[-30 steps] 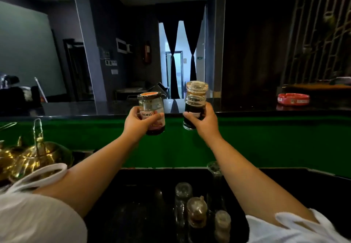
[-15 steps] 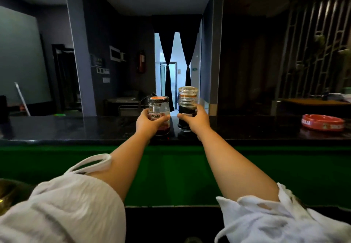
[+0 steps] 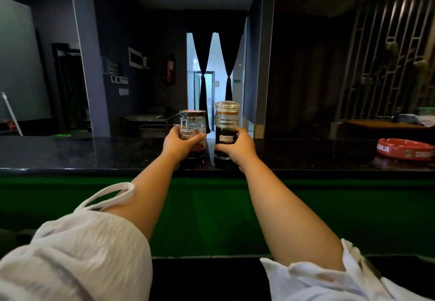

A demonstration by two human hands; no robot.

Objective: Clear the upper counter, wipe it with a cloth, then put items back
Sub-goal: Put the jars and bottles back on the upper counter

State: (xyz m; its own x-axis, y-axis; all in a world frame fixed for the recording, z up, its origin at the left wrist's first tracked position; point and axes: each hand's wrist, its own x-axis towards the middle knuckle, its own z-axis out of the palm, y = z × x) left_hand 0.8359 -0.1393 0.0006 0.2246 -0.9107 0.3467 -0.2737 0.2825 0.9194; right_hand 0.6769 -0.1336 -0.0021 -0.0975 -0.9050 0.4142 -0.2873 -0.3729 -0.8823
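Note:
The upper counter [image 3: 94, 155] is a dark polished stone slab across the middle of the view. My left hand [image 3: 177, 145] grips a glass jam jar [image 3: 192, 124] with a red lid and a "MORIN" label, its base on or just above the counter. Right beside it, my right hand [image 3: 237, 149] grips a taller glass jar [image 3: 226, 122] with a glass stopper lid and dark liquid inside, its bottom resting on the counter. Both jars stand upright, a small gap between them.
A red ashtray [image 3: 404, 148] sits on the counter at the far right. Below the slab runs a green front panel [image 3: 211, 211]. A dark lower surface [image 3: 207, 277] lies near my body. Behind the counter are a pillar and a curtained doorway.
Both hands have carried the jars forward and down from in front of the green panel onto the upper counter. My view has lifted, so the lower counter's bottles and kettle are out of sight.

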